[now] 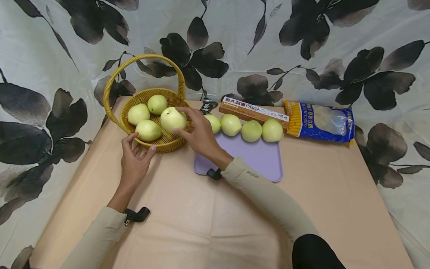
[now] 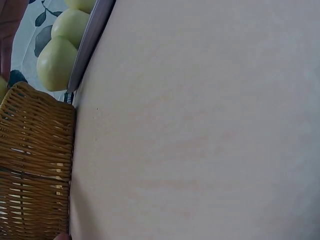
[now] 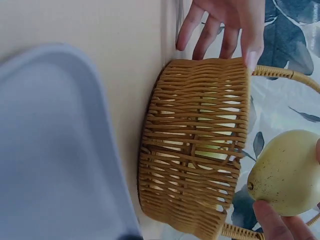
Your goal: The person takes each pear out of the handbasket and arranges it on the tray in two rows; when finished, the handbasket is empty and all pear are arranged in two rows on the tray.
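Observation:
My right hand (image 1: 201, 132) pinches a pale green pear (image 1: 173, 119) between thumb and fingers, over the right part of the yellow wicker basket (image 1: 169, 147). In the right wrist view this pear (image 3: 287, 172) is above the rim, with its speckled stem end showing. Three more pears, one of them a pear (image 1: 148, 130) at the near rim, lie inside the basket. My left hand (image 1: 133, 162) touches the basket's near left side, its fingers fairly straight and spread at the rim. Its palm is empty.
A lilac tray (image 1: 248, 157) lies right of the basket, with several pears (image 1: 251, 130) in a row along its far edge. Behind are a pasta box (image 1: 253, 112), a small black packet (image 1: 208, 106) and a blue and yellow pasta bag (image 1: 322, 121). The basket's tall handle (image 1: 144, 56) arches over it.

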The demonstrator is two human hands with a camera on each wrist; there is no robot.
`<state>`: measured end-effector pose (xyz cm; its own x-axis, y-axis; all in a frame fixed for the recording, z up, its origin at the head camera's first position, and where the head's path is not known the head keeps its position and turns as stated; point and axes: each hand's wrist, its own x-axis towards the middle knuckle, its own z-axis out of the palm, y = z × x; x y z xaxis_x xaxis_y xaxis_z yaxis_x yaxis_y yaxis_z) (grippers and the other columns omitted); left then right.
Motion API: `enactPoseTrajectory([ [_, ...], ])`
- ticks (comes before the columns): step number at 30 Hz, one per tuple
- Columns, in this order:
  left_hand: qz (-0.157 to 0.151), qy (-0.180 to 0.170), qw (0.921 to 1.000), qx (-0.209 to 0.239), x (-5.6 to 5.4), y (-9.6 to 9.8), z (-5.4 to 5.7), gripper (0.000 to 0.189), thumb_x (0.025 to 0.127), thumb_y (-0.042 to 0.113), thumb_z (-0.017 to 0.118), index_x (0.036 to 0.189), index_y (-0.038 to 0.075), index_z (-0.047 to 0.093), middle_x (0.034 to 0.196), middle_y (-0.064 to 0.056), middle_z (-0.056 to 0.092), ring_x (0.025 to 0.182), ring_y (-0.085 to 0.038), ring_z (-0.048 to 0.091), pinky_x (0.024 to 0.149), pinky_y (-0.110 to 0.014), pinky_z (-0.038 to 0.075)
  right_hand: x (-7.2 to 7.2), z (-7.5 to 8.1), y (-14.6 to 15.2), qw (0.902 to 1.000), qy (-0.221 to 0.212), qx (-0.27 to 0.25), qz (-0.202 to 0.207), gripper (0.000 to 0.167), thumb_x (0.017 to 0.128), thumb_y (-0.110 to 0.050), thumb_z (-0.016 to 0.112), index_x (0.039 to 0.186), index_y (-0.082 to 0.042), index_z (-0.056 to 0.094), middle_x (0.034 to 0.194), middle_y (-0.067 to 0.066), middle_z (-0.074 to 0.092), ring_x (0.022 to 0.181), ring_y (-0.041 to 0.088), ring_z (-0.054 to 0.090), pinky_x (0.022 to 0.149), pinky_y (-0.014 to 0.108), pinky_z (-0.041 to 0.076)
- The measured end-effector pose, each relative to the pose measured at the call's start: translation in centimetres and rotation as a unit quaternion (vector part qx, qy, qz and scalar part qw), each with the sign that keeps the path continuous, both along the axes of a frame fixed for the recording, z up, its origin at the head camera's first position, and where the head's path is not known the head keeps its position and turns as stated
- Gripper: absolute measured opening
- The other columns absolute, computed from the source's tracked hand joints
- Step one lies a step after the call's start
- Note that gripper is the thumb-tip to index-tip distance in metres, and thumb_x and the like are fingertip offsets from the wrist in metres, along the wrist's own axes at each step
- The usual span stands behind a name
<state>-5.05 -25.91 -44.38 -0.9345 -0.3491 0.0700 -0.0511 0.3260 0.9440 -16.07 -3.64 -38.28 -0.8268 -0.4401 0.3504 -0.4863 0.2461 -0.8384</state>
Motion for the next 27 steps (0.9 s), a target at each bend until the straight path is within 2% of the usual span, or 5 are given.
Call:
enactPoseTrajectory([
  [8,0.001,0.002,1.0,-0.007,0.0,0.0,0.0,0.08,0.101,0.031,0.074,0.163,0.023,0.025,0.178,-0.007,0.013,0.159,-0.041,0.033,0.121,-0.059,0.042,1.2,-0.1,2.7,0.9994,-0.02,-0.027,-0.001,0.065,0.091,-0.015,0.086,0.149,-0.018,0.059,0.144,0.011,0.057,0.129,0.027,0.066,0.101,0.035,0.062],
  [11,0.002,0.0,1.0,-0.006,0.0,0.1,0.1,0.08,0.101,0.03,0.073,0.163,0.022,0.024,0.178,-0.006,0.014,0.159,-0.041,0.033,0.121,-0.059,0.043,1.5,-0.3,3.7,0.9994,-0.026,-0.021,-0.009,0.065,0.091,-0.014,0.086,0.149,-0.017,0.058,0.145,0.01,0.057,0.129,0.027,0.066,0.102,0.033,0.061],
  [14,0.001,0.0,1.0,-0.005,0.0,0.1,0.1,0.08,0.101,0.029,0.074,0.164,0.022,0.024,0.177,-0.006,0.014,0.158,-0.041,0.033,0.121,-0.058,0.043,1.7,-0.7,4.5,0.9994,-0.027,-0.01,-0.019,0.065,0.091,-0.015,0.086,0.15,-0.017,0.058,0.145,0.01,0.057,0.128,0.026,0.067,0.102,0.031,0.061],
  [18,0.0,0.002,1.0,-0.007,0.0,0.0,0.0,0.08,0.101,0.029,0.073,0.163,0.021,0.024,0.177,-0.006,0.015,0.158,-0.041,0.034,0.121,-0.058,0.043,2.1,-1.2,5.5,0.9991,-0.022,0.013,-0.035,0.065,0.091,-0.016,0.087,0.149,-0.016,0.058,0.143,0.011,0.059,0.125,0.027,0.069,0.099,0.034,0.063],
  [27,0.002,0.002,0.9999,-0.013,-0.1,-0.1,-0.2,0.078,0.102,0.031,0.073,0.163,0.023,0.024,0.177,-0.007,0.015,0.158,-0.041,0.034,0.12,-0.06,0.043,2.7,-2.4,7.1,0.9957,-0.054,0.054,-0.052,0.062,0.09,-0.014,0.087,0.146,-0.015,0.06,0.138,0.014,0.06,0.125,0.032,0.067,0.098,0.04,0.064],
])
